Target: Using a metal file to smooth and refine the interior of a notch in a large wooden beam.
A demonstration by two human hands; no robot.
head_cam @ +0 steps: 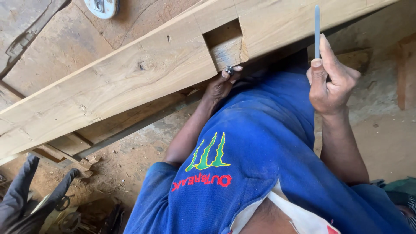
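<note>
Nearest the camera, a blue cotton shirt with a green and red printed emblem (pixel 242 173) fills the lower middle of the view, its hem lifted over a white undershirt (pixel 294 216) at the bottom edge. From it the two bare forearms reach outward. The right hand (pixel 329 84) is raised on the right side of the view, fingers curled into a loose fist around a slim grey metal rod-like tool (pixel 317 30) that stands nearly upright, the thumb laid along its lower shaft; whether it is a chisel, a file or a pencil cannot be told. The left hand (pixel 223 82) reaches toward the middle of the view, its fingertips pinching a small dark metal fastener (pixel 228 69), likely a screw or bolt, held just under the lower edge of a long pale rough-sawn wooden beam (pixel 130 82). The beam runs diagonally from lower left to upper right, and the fastener sits right below a square notch cut into the beam's edge (pixel 225 41), where a lighter wooden block shows inside the cut. Below the beam lies reddish dusty earth floor (pixel 130 160), with dark tools and scrap (pixel 52 203) at the lower left corner. Beyond the beam lie wide brown wooden boards (pixel 60 52), and at the top edge rests a round white disc-shaped object (pixel 102 6), partly cut off.
</note>
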